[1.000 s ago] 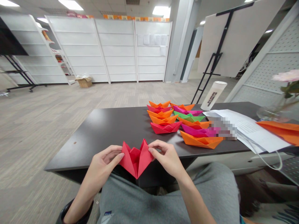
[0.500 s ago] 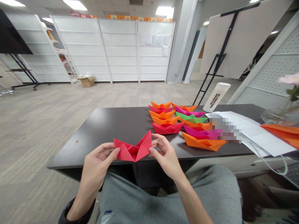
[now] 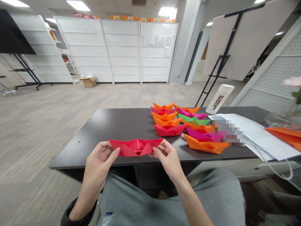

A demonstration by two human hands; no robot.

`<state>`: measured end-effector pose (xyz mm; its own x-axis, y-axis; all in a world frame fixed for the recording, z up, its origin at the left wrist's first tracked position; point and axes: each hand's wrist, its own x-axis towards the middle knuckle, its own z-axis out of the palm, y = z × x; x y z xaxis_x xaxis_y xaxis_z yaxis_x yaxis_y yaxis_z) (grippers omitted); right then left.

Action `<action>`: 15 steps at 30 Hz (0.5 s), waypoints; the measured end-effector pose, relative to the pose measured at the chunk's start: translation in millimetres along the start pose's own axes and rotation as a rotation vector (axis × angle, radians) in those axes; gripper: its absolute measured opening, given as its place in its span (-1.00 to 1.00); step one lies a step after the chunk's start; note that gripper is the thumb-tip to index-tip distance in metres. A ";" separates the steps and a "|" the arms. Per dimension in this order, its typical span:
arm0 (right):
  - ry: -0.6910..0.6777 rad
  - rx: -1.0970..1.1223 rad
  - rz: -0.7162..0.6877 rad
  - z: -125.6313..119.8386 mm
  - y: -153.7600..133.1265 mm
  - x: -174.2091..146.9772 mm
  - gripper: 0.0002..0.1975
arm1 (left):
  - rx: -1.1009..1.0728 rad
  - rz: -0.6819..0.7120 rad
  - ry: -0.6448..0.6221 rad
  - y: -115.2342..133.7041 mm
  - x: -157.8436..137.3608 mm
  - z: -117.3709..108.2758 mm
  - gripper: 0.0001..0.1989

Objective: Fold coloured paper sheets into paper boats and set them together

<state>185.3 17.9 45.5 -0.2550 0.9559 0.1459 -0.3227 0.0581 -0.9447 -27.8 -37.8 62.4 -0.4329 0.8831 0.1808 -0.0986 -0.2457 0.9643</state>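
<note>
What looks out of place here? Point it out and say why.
The white cord looks untidy: it hangs in a loop past the front edge of the table, at the right, where it might snag. The held red boat shows no visible tear.

Left hand (image 3: 97, 161) and right hand (image 3: 169, 160) pinching opposite ends of red paper boat (image 3: 137, 148). On bench (image 3: 117, 124): two rows of colored boats (image 3: 192, 121), white cylinder (image 3: 219, 99).
</note>
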 end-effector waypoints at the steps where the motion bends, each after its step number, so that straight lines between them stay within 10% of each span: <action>1: 0.009 0.012 0.014 0.3 0.1 -0.1 -0.66 | 0.006 -0.003 -0.026 0.1 0.3 0.1 -0.72; 15: 0.143 0.263 0.147 2.9 3.3 2.0 -0.59 | -0.085 -0.022 0.083 -5.2 3.3 3.4 -0.61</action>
<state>181.1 19.2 43.6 -0.1917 0.9804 -0.0463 -0.5213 -0.1417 -0.8416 -25.6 -32.2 58.6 -0.5023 0.8533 0.1399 -0.1825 -0.2628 0.9474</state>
